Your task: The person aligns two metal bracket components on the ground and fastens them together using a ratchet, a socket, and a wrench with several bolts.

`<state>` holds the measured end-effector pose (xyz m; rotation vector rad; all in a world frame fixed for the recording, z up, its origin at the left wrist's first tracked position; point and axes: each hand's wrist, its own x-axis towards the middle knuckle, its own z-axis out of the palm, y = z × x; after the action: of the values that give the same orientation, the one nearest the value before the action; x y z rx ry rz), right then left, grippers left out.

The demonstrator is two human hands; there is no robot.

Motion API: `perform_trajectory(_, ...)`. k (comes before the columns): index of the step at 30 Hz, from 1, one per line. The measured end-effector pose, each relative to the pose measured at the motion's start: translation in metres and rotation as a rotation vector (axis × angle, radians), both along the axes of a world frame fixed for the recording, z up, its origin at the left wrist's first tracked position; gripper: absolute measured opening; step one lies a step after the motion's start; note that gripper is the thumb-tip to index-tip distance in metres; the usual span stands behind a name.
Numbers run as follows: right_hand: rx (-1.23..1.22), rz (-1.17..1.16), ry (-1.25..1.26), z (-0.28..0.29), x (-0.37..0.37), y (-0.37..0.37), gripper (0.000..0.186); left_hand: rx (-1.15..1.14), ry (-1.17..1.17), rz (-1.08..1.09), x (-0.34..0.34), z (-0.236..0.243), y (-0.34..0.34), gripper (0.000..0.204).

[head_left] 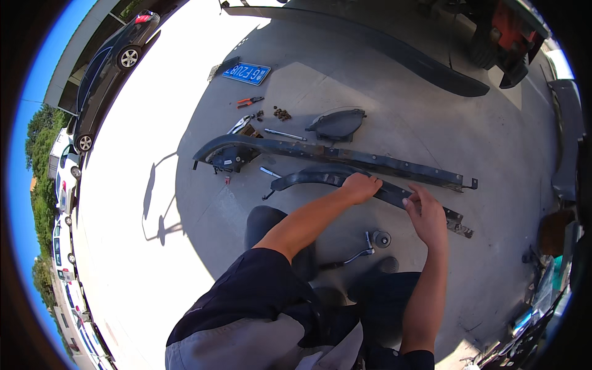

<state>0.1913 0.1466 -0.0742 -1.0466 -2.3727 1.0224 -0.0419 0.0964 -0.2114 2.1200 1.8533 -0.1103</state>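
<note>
Clock directions are read from our left hand, with 12 o'clock toward the top of the view.

The near rail, a long dark strip with a curved end, lies on the concrete floor directly in front of us. Its curved end points to 9 o'clock and its straight, worn end to 4 o'clock. Our left hand is closed narrow over the middle of this rail, fingers curled at its far edge. Our right hand is at 4 o'clock, held moderately wide, thumb and fingers parted above the straight section; we cannot tell whether the fingertips touch it.

The far rail, of similar shape, lies just beyond at 12 o'clock. A black housing sits against its curved end at 9 o'clock. We find a dark oval part at 11 o'clock, a slim metal bar at 10 o'clock, and orange-handled pliers farther out on that heading.

On our side, the ratchet wrench lies at 6 o'clock, with a round metal part near it at 5 o'clock.
</note>
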Motion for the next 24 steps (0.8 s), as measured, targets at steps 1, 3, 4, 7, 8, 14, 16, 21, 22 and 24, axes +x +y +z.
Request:
perform_trajectory(1,-0.034,0.002,0.008,0.002,0.0,-0.002,0.033,0.007,-0.001,0.003,0.0,0.012,-0.003,0.028)
perform_trajectory(3,-0.105,-0.01,0.022,0.009,-0.001,-0.007,0.03,0.046,-0.014,-0.005,-0.001,0.033,-0.008,0.031)
perform_trajectory(4,-0.125,-0.01,0.04,0.015,-0.002,-0.009,0.025,0.08,-0.026,-0.014,-0.002,0.042,-0.01,0.033)
perform_trajectory(7,-0.247,0.059,-0.05,0.012,0.003,-0.007,0.023,0.173,-0.026,0.009,-0.005,0.051,-0.018,0.038)
perform_trajectory(8,-0.26,0.063,-0.051,0.009,0.006,-0.004,0.024,0.205,-0.024,0.022,-0.006,0.052,-0.019,0.039)
perform_trajectory(14,-0.204,-0.069,-0.061,0.009,0.033,0.006,0.03,0.194,-0.086,0.1,-0.01,0.118,-0.018,0.047)
perform_trajectory(16,-0.173,-0.097,-0.011,0.013,0.026,0.007,0.032,0.232,-0.105,0.099,-0.014,0.128,-0.019,0.047)
perform_trajectory(21,-0.17,-0.217,0.029,0.018,0.03,0.002,0.038,0.331,-0.151,0.125,-0.01,0.147,-0.025,0.043)
perform_trajectory(22,-0.146,-0.229,0.069,0.02,0.027,0.0,0.039,0.339,-0.165,0.135,-0.009,0.153,-0.027,0.042)
perform_trajectory(24,-0.195,-0.265,0.214,0.029,0.023,-0.008,0.038,0.358,-0.188,0.152,-0.007,0.167,-0.03,0.04)
